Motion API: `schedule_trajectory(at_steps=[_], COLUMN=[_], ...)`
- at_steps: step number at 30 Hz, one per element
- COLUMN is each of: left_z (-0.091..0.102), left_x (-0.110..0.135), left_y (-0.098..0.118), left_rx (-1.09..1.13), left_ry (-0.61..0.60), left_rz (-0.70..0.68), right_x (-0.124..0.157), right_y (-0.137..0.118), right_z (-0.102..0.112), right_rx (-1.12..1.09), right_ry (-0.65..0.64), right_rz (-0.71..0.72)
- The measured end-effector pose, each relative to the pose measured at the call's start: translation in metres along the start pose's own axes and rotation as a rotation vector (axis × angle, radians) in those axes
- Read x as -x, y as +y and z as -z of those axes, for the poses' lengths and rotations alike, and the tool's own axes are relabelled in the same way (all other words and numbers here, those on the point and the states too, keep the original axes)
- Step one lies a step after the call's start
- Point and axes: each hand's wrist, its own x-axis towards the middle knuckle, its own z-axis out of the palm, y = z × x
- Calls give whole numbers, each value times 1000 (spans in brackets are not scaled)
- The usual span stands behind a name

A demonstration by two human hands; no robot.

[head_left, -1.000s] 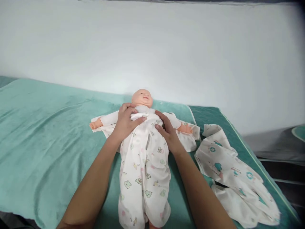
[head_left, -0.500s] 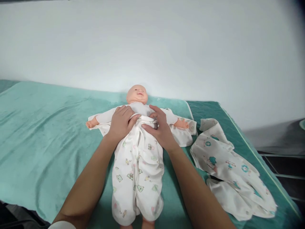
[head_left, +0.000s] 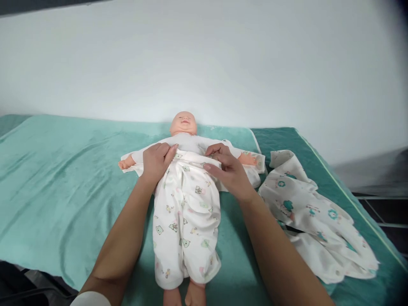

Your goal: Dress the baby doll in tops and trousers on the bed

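A baby doll (head_left: 182, 123) lies on its back on a teal blanket (head_left: 63, 170), arms spread, in a white top. White printed trousers (head_left: 186, 216) cover its legs, with bare feet showing at the bottom. My left hand (head_left: 155, 162) is closed on the left side of the trousers' waistband. My right hand (head_left: 227, 169) pinches the waistband on the right side. An open printed shirt (head_left: 253, 178) lies spread under the doll.
A second pile of white baby clothes (head_left: 314, 221) with teal prints lies to the right on the blanket. A white wall (head_left: 204, 63) rises just behind the doll's head. The bed's right edge (head_left: 357, 212) drops to a dark floor.
Both hands moved apart from the middle of the waistband to its sides, and the waistband now lies spread flat across the doll's belly. The doll's feet have come into view.
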Motion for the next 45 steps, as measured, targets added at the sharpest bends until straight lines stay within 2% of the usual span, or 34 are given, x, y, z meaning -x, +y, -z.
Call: schedule_trajectory(at_steps=[6,9,12,16,20,22,27,31,39,45], left_z=[-2,-4,-4,-4,2,9,38,49,44,46], left_x=[0,1,1,-1,-2,6,59,94,90,82], left_y=[-7,-8,-8,-8,-1,8,32,33,17,18], left_rx=[28,34,38,87,222,306,320,323,486,538], left_ry=[6,18,28,24,-11,-19,-23,-26,-144,-183], left_rz=[89,98,98,125,158,184,182,231,465,475], right_x=[17,32,42,44,42,41,41,42,45,42], right_y=[13,14,11,6,7,10,17,21,20,15], right_z=[4,0,-3,-4,0,0,-8,-16,-22,-29], right_rx=[-206,-222,-101,84,77,77,146,273,229,173], right_ry=[134,185,96,-50,-155,-160,-80,-8,73,164], right_rz=[-88,-144,-226,-250,-312,-343,-344,-283,-296,-308])
